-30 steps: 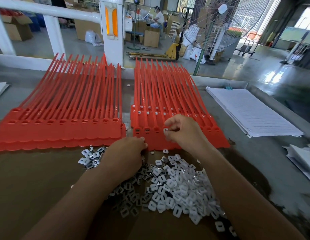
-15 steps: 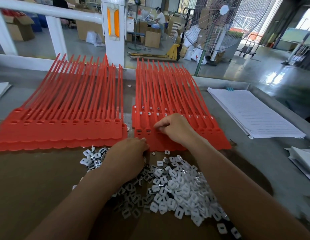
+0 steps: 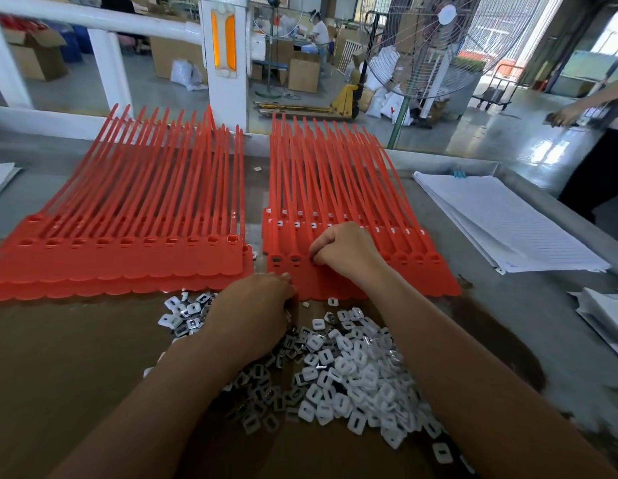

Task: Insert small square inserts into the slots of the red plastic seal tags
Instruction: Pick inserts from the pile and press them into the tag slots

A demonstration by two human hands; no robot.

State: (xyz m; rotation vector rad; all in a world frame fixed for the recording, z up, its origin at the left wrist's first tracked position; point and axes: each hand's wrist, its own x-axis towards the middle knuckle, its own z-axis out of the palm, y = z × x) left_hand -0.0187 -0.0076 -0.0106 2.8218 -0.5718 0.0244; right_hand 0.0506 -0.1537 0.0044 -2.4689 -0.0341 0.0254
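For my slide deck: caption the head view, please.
Right hand presses an insert into red seal tags; left hand rests on loose inserts.

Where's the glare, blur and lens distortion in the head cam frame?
Head view: glare on the wet-looking floor far right; daylight blows out the doorway top right. Motion blur smears the paper stack and the table edge at lower right. Wide-angle bend curves the white railing. Both hands and the red seal tags stay reasonably sharp.

Two tag stacks (image 3: 128,257) (image 3: 369,278) side by side; insert pile (image 3: 345,371) before them; paper sheets (image 3: 507,223) right.
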